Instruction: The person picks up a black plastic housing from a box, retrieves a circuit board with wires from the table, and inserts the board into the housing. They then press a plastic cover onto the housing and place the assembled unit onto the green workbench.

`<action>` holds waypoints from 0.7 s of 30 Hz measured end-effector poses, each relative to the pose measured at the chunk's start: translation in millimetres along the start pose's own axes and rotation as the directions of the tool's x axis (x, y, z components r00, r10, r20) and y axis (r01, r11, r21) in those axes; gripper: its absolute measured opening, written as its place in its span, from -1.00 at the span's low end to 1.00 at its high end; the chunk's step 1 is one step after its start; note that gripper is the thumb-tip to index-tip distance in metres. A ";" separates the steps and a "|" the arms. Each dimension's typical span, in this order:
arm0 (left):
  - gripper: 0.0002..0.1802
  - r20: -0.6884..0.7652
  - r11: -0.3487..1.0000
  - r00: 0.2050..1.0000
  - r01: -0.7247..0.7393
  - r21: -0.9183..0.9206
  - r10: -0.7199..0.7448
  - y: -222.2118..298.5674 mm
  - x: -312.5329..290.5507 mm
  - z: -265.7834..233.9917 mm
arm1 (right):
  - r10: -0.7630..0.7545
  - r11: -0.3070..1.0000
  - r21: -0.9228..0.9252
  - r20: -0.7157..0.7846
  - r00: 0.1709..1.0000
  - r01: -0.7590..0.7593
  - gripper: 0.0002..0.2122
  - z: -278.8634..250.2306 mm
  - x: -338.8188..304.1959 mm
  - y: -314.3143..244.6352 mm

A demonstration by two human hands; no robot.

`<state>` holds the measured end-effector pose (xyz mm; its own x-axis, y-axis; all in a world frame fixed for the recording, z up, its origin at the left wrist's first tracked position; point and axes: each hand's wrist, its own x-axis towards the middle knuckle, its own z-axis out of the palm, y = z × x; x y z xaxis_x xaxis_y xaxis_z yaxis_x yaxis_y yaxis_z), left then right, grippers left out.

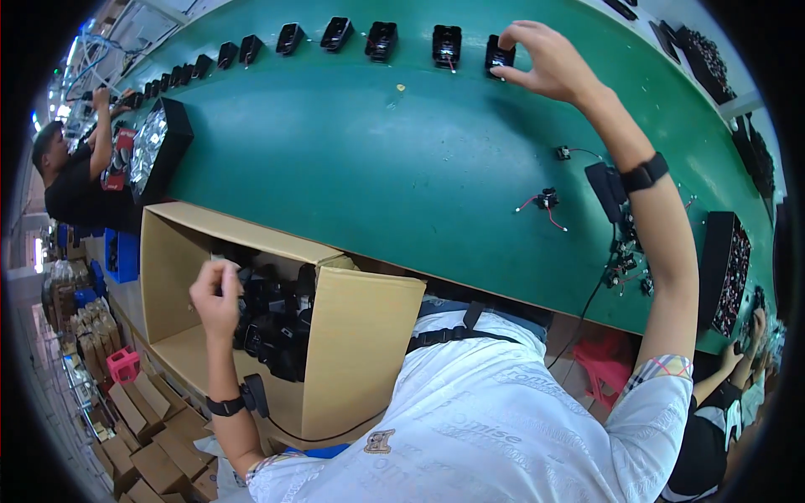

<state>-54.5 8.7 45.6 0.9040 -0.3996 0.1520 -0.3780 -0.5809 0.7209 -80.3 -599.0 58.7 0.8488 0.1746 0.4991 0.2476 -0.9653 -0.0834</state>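
At the far right end of a row on the green table, my right hand (553, 65) has its thumb and fingers around a small black plastic housing (499, 55). Its neighbour, another black housing (447, 45) with a short red wire, stands just to the left. My left hand (217, 300) is raised over the open cardboard box (360, 323), fingers curled together; whatever they may hold is hidden. Inside the box lie several black plastic parts (277, 331). Small black parts with red wires (547, 199) rest on the table below my right forearm.
The green table (335, 151) carries the housing row along its far side, curving left. A black bin of clear-wrapped items (159, 147) stands left, near a co-worker (84, 172). A black tray of small parts (726, 272) is at right, with another person's hand (738, 356) nearby.
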 end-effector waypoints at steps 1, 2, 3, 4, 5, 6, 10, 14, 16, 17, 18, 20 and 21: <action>-0.86 0.080 0.996 0.993 0.085 0.029 -0.087 -13.3 -4.7 10.3 | -0.005 1.000 0.002 0.000 1.000 0.005 -0.69 -17.6 -0.2 -7.4; -0.83 0.159 0.984 0.972 0.167 0.062 -0.175 -26.9 -8.1 21.5 | 0.006 1.000 -0.003 0.009 1.000 -0.006 -0.69 -35.8 -4.8 -13.5; -0.75 0.237 0.959 0.965 0.046 0.279 -0.116 -41.6 -11.8 33.3 | 0.041 0.996 0.075 0.062 0.997 -0.046 -0.71 -54.3 -9.7 -20.7; -0.66 0.320 0.877 0.944 -0.088 0.472 -0.077 -57.2 -18.4 45.2 | 0.067 0.984 0.154 0.119 0.991 -0.085 -0.72 -66.9 -15.6 -29.1; -0.37 0.397 0.815 0.905 -0.109 0.569 -0.155 -73.5 -26.0 60.7 | 0.121 0.974 0.161 0.225 0.967 -0.159 -0.74 -80.8 -26.9 -33.4; -0.34 0.511 0.792 0.842 -0.188 0.581 -0.175 -88.4 -27.3 74.8 | 0.163 0.959 0.169 0.323 0.932 -0.226 -0.76 -93.5 -40.4 -33.9; -0.36 0.626 0.903 0.761 -0.134 0.407 -0.169 -193.8 -52.6 139.2 | 0.350 0.894 0.070 0.512 0.785 -0.443 -0.78 -116.2 -85.7 -43.5; -0.40 0.507 0.957 0.861 -0.181 0.228 0.042 -244.0 -71.0 152.1 | 0.293 0.950 -0.021 0.412 0.863 -0.312 -0.74 -85.0 -113.2 -43.6; -0.43 0.540 0.961 0.842 -0.140 0.237 -0.010 -211.7 -53.3 146.4 | 0.319 0.937 0.000 0.411 0.854 -0.350 -0.74 -75.0 -120.0 -43.5; -0.45 0.548 0.914 0.832 -0.154 0.376 -0.086 -191.7 -41.3 138.9 | 0.318 0.936 -0.003 0.439 0.840 -0.353 -0.76 -67.8 -121.9 -41.3; -0.46 0.540 0.845 0.826 -0.167 0.509 -0.162 -173.5 -31.6 128.7 | 0.313 0.936 -0.003 0.467 0.827 -0.352 -0.78 -62.7 -121.6 -39.8; -0.48 0.555 0.873 0.792 -0.058 0.484 -0.254 -141.9 -18.5 92.8 | 0.291 0.936 0.041 0.473 0.831 -0.351 -0.84 -54.9 -119.1 -40.1; -0.50 0.572 0.891 0.748 0.054 0.452 -0.335 -128.5 -11.3 75.9 | 0.264 0.944 0.061 0.449 0.854 -0.324 -0.86 -50.9 -119.3 -39.8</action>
<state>-31.3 34.1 -100.0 0.6890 -0.5101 -0.5149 -0.3783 -0.8591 0.3449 -215.2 -591.3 46.3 0.9997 -0.0183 0.0168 -0.0126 -0.9562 -0.2925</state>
